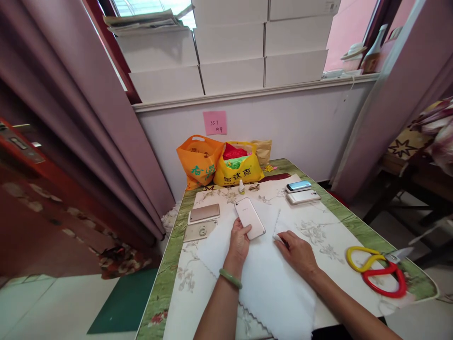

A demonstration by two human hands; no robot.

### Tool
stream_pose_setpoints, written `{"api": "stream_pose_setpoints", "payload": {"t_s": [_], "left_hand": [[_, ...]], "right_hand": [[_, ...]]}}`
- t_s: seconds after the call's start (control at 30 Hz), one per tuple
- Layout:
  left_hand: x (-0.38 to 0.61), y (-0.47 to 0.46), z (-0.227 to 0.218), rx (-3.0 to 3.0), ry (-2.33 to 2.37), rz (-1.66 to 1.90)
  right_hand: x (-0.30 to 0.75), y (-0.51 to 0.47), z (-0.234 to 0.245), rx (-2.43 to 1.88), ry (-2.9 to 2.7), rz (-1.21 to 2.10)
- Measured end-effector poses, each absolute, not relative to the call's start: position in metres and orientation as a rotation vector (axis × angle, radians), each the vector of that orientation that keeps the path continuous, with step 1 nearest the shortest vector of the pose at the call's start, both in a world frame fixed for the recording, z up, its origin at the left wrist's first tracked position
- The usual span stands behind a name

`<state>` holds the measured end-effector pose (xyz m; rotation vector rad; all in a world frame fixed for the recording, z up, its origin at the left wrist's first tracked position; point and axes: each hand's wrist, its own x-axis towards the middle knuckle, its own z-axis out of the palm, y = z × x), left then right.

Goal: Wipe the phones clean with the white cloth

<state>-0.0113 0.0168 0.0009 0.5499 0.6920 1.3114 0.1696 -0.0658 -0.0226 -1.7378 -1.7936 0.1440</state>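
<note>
My left hand (240, 238) grips a light gold smartphone (250, 218) by its lower left side, with the back facing up. A green bangle sits on that wrist. Under both hands a white cloth (272, 283) with zigzag edges is spread on the table. Near the cloth's right edge, my right hand (297, 252) is closed, its thumb and fingers pinching the cloth. Left of the held phone lie a rose-gold phone (205, 213) and a gold phone (200, 231) with a ring on its back. A small white bottle (241, 187) stands beyond the phone.
Red-and-yellow scissors (378, 269) lie at the right. A blue phone (299, 186) and a silver phone (303, 197) rest at the back right. An orange bag (200, 160) and a yellow bag (238, 172) stand against the wall. White boxes (230, 42) are stacked on the sill.
</note>
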Motion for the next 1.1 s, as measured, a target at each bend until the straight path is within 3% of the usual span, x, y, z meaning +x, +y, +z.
{"api": "stream_pose_setpoints", "payload": {"t_s": [0.3, 0.43, 0.57, 0.83, 1.1], "left_hand": [[-0.023, 0.022, -0.001, 0.305, 0.693, 1.251], [-0.023, 0.022, 0.005, 0.237, 0.678, 1.246], [-0.023, 0.019, 0.013, 0.112, 0.646, 1.237], [-0.039, 0.018, -0.003, 0.245, 0.322, 1.114], [-0.033, 0.016, 0.001, 0.13, 0.358, 1.108]], "right_hand": [[0.174, -0.057, -0.001, -1.453, -1.498, 0.272], [0.173, -0.014, 0.036, -1.461, -1.47, 0.182], [0.162, 0.053, 0.055, -1.565, -1.504, 0.355], [0.124, 0.157, 0.028, -1.806, -1.509, 0.468], [0.101, 0.209, 0.008, -1.865, -1.454, 0.521]]}}
